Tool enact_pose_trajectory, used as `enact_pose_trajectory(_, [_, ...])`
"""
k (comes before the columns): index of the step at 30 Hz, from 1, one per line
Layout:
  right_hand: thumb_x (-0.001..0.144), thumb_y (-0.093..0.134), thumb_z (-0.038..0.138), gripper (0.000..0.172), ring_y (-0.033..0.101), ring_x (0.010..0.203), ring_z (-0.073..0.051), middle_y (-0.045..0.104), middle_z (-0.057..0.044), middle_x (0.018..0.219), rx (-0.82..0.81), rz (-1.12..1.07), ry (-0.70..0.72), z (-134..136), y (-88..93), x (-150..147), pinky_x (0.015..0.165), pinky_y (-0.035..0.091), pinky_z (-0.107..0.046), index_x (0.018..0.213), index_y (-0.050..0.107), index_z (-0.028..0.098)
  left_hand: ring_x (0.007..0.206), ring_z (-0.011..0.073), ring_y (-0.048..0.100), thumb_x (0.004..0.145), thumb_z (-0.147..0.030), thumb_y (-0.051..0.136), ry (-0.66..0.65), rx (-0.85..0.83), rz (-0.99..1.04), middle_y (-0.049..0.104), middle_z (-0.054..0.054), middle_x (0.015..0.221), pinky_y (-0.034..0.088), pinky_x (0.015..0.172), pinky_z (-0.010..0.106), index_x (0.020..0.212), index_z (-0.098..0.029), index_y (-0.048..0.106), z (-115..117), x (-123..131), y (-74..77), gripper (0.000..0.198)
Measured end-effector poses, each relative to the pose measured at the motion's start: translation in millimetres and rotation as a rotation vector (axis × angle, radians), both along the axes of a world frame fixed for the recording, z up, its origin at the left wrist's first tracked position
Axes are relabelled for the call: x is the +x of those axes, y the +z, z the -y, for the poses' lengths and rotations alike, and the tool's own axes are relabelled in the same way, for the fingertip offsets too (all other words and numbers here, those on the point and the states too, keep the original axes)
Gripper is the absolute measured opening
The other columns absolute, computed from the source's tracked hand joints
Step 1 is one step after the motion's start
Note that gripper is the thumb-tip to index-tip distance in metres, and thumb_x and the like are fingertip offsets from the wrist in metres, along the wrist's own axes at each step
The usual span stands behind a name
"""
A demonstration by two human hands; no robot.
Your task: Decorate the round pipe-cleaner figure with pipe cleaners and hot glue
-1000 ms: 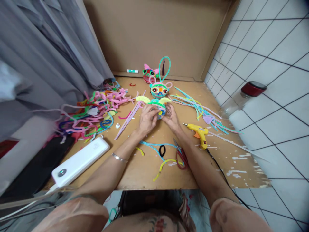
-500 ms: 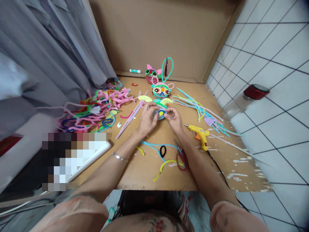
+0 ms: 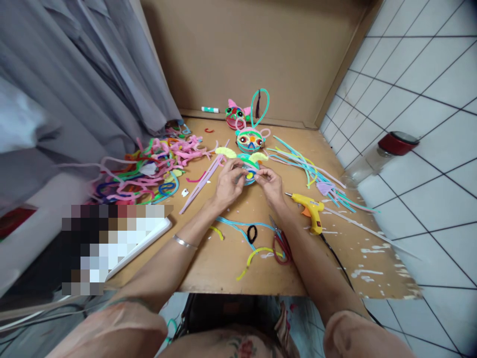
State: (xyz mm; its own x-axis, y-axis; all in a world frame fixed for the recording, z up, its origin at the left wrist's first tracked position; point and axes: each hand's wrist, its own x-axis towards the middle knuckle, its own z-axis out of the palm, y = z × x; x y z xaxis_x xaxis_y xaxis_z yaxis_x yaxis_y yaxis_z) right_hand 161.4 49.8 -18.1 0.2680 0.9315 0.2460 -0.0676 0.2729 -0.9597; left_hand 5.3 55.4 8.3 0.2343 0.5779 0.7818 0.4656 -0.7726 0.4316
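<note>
Between my hands sits a round pipe-cleaner animal head (image 3: 245, 158), teal with two pale yellow ears. On its front lies a small blue ring with a yellow centre (image 3: 249, 175). My left hand (image 3: 230, 184) is closed, thumb and fingertips pressing at the left of that yellow centre and partly covering it. From the other side, my right hand (image 3: 270, 185) pinches the head's right edge beside the blue ring. Just behind stands a finished-looking head with pink loop ears (image 3: 251, 142); a pink-eared red and green one (image 3: 235, 118) is farther back.
A yellow glue gun (image 3: 310, 211) and red-handled scissors (image 3: 281, 247) lie to the right. Blue and yellow pipe cleaners and a black ring (image 3: 252, 234) are in front. Tangled pipe cleaners (image 3: 156, 169) fill the left; a glass jar (image 3: 380, 154) stands by the tiled wall.
The fingertips of my left hand have moved slightly right, over part of the yellow centre. My right hand keeps nearly the same place. The whole view has shifted a little.
</note>
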Motion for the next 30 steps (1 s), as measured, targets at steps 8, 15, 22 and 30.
enact_pose_trajectory(8, [0.058,0.076,0.042,0.032,0.065,0.099,-0.022,0.069,-0.006,0.112,-0.022,-0.024,0.001,2,-0.1,-2,0.087,0.054,-0.038,0.077,0.06,0.022,0.102,0.0204,0.058,0.082,-0.017,0.053,0.006,-0.04,-0.009,0.062,0.009,0.106,0.051,0.09,0.038,0.084,-0.019,0.069,1,0,1.1,0.016])
enact_pose_trajectory(15, [0.055,0.079,0.039,0.039,0.064,0.088,-0.018,0.069,-0.005,0.105,-0.036,-0.055,0.05,7,4.7,0,0.082,0.053,-0.033,0.082,0.057,0.022,0.103,0.0216,0.058,0.083,-0.017,0.052,-0.056,-0.041,0.017,0.061,0.01,0.108,0.05,0.092,0.04,0.086,-0.018,0.068,1,0,0.1,0.016])
enact_pose_trajectory(22, [0.055,0.078,0.036,0.039,0.063,0.096,-0.02,0.066,-0.005,0.11,-0.037,-0.057,0.077,7,3.3,3,0.087,0.051,-0.034,0.085,0.055,0.022,0.105,0.021,0.058,0.082,-0.016,0.05,-0.003,-0.017,0.018,0.061,0.01,0.108,0.049,0.094,0.04,0.09,-0.019,0.066,4,0,2.7,0.018])
enact_pose_trajectory(30, [0.055,0.076,0.031,0.037,0.062,0.104,-0.022,0.067,-0.006,0.11,-0.032,-0.036,0.025,5,-0.3,6,0.092,0.049,-0.037,0.084,0.056,0.022,0.112,0.0219,0.053,0.083,-0.021,0.053,0.191,-0.044,0.288,0.058,0.008,0.109,0.043,0.101,0.04,0.092,-0.02,0.063,-2,-15,10.4,0.013])
